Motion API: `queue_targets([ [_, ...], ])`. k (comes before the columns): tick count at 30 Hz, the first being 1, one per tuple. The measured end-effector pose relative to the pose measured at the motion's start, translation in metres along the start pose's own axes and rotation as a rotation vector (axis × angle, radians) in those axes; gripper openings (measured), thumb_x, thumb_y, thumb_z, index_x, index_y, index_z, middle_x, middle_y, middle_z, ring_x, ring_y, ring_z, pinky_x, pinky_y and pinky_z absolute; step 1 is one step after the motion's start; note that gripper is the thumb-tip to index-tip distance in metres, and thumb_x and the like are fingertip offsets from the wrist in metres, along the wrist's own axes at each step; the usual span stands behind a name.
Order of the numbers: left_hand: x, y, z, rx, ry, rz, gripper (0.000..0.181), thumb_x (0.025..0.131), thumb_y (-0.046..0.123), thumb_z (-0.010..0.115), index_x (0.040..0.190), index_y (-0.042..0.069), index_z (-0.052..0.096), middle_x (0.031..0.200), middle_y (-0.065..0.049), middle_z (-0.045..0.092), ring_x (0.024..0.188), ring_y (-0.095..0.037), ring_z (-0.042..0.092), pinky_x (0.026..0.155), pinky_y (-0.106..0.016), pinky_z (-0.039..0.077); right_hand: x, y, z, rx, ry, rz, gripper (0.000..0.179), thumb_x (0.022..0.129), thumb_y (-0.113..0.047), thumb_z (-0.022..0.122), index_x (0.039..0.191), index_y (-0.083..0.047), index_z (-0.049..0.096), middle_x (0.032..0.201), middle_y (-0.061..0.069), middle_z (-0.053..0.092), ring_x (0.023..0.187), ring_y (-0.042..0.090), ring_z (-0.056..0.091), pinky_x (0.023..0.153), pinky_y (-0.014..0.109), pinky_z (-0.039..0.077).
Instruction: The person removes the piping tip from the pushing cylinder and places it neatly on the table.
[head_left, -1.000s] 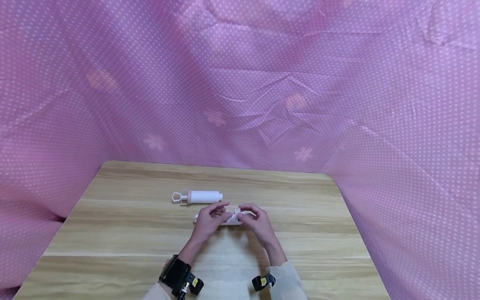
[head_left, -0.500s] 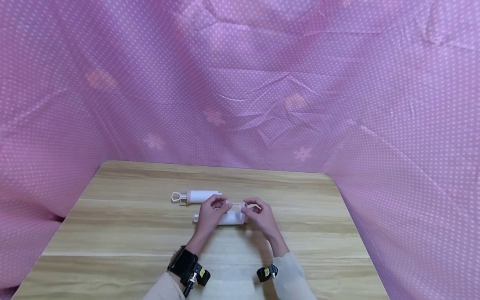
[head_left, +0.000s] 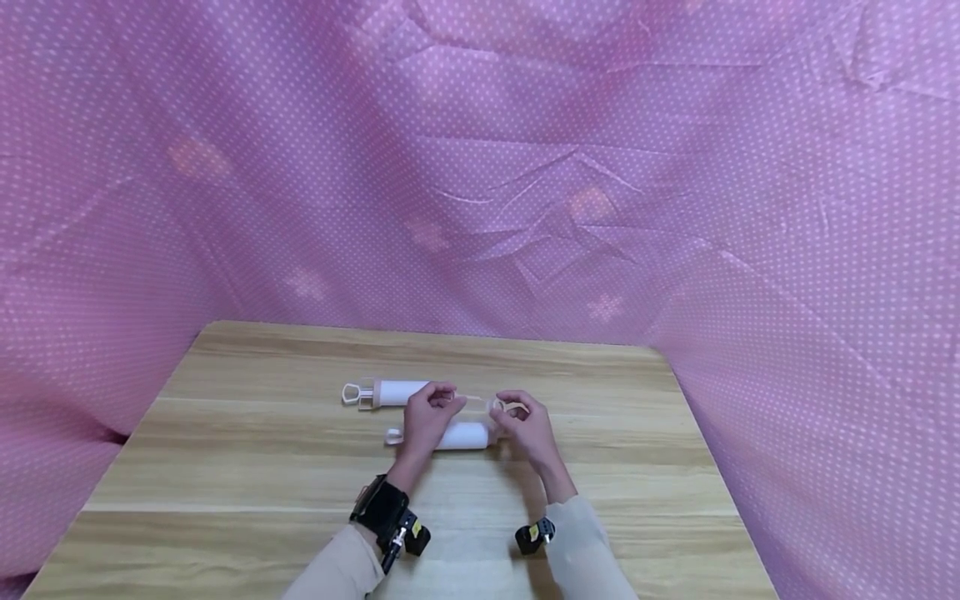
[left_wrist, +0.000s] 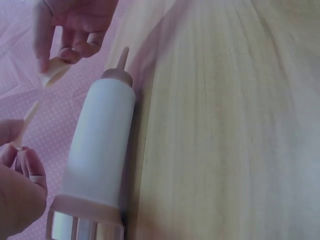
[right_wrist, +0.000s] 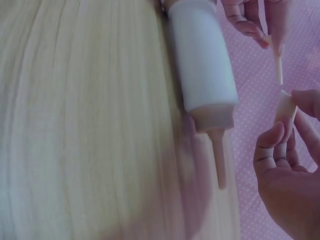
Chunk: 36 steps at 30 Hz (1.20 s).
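My left hand [head_left: 429,418] pinches a thin, pale tapered nozzle [left_wrist: 30,117] between thumb and fingertips. Facing it, my right hand [head_left: 529,429] grips a short cream ring-shaped collar [right_wrist: 285,111] by its edge. In both wrist views a small gap separates the nozzle's tip from the collar. Just below the hands in the head view lies a white syringe-like tube [head_left: 465,436], partly covered by the left hand. Its right end carries a pinkish cap with a slim spout [right_wrist: 218,157]. A similar white tube [head_left: 401,392] lies behind, its right end hidden by the left hand.
Both tubes lie on a wood-grain table [head_left: 300,483]; the rear one has a looped plunger handle [head_left: 351,394] at its left. A pink dotted cloth [head_left: 480,167] hangs behind and beside the table. Cameras are strapped to both wrists.
My hands, close together a second ago, have drawn apart and moved slightly forward. The nozzle and the collar, close together before, now show separately, with more of the near tube uncovered.
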<state>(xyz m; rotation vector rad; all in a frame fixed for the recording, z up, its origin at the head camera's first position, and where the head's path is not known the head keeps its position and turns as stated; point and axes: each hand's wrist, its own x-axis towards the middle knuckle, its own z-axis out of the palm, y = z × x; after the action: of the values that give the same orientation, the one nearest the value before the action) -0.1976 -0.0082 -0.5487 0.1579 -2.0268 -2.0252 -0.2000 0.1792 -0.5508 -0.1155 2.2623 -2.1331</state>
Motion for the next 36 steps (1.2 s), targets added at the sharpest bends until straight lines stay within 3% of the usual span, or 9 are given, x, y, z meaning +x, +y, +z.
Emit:
queue_targets([
  [6, 0.007, -0.001, 0.005, 0.035, 0.013, 0.011, 0.024, 0.079, 0.0, 0.083, 0.1, -0.007, 0.072, 0.09, -0.015, 0.072, 0.076, -0.011, 0.064, 0.068, -0.017, 0.051, 0.009, 0.007, -0.003, -0.033, 0.032, 0.003, 0.034, 0.087, -0.002, 0.077, 0.118, 0.007, 0.067, 0.089, 0.01, 0.063, 0.074, 0.011, 0.057, 0.06, 0.023, 0.05],
  [21, 0.021, -0.004, 0.022, 0.118, 0.008, -0.082, 0.028, 0.079, 0.004, 0.084, 0.104, -0.004, 0.075, 0.095, -0.013, 0.075, 0.086, -0.024, 0.071, 0.072, -0.029, 0.057, 0.026, 0.019, -0.014, -0.061, 0.039, 0.039, 0.034, 0.088, -0.004, 0.076, 0.119, 0.006, 0.066, 0.084, 0.007, 0.064, 0.073, 0.02, 0.058, 0.059, 0.026, 0.05],
  [29, 0.031, -0.005, 0.03, 0.215, -0.019, -0.107, 0.029, 0.08, 0.01, 0.083, 0.107, 0.0, 0.077, 0.096, -0.009, 0.076, 0.087, -0.024, 0.071, 0.08, -0.036, 0.057, 0.034, 0.023, -0.017, -0.083, 0.041, 0.031, 0.032, 0.088, -0.003, 0.075, 0.118, 0.006, 0.067, 0.087, 0.008, 0.067, 0.076, 0.025, 0.062, 0.061, 0.033, 0.055],
  [36, 0.038, -0.008, 0.038, 0.273, -0.023, -0.107, 0.028, 0.077, 0.007, 0.084, 0.102, -0.002, 0.076, 0.088, -0.008, 0.075, 0.079, -0.021, 0.07, 0.075, -0.033, 0.057, 0.041, 0.028, -0.02, -0.11, 0.04, 0.053, 0.033, 0.09, -0.002, 0.074, 0.12, 0.008, 0.065, 0.086, 0.01, 0.068, 0.07, 0.029, 0.061, 0.054, 0.029, 0.05],
])
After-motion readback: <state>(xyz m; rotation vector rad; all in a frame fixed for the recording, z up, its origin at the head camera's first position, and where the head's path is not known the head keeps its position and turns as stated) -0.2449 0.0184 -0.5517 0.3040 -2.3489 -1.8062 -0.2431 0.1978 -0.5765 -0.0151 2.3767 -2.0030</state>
